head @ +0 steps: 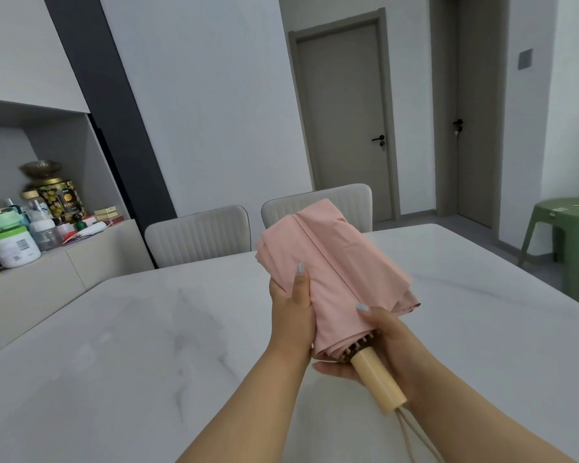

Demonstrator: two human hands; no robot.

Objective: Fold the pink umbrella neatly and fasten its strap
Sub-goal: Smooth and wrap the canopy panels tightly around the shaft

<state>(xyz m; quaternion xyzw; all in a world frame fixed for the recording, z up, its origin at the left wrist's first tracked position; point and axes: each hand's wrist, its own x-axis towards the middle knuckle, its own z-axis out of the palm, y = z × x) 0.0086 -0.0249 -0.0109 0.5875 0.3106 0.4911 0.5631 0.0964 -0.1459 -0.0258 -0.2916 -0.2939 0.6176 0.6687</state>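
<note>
The pink umbrella (335, 262) is collapsed and held up over the white marble table (131, 345), its canopy loosely gathered and pointing away from me. Its pale wooden handle (378, 379) points toward me, with a beige wrist cord hanging from the end. My left hand (293, 315) grips the left side of the canopy, thumb lying along the fabric. My right hand (386, 339) holds the umbrella from the right near the rib tips, thumb on the fabric just above the handle. I cannot make out the strap.
Two pale upholstered chairs (198, 235) stand at the table's far edge. A sideboard (30, 282) at the left carries several bottles and jars. A green plastic stool (565, 228) stands at the right, and grey doors (345, 121) are behind.
</note>
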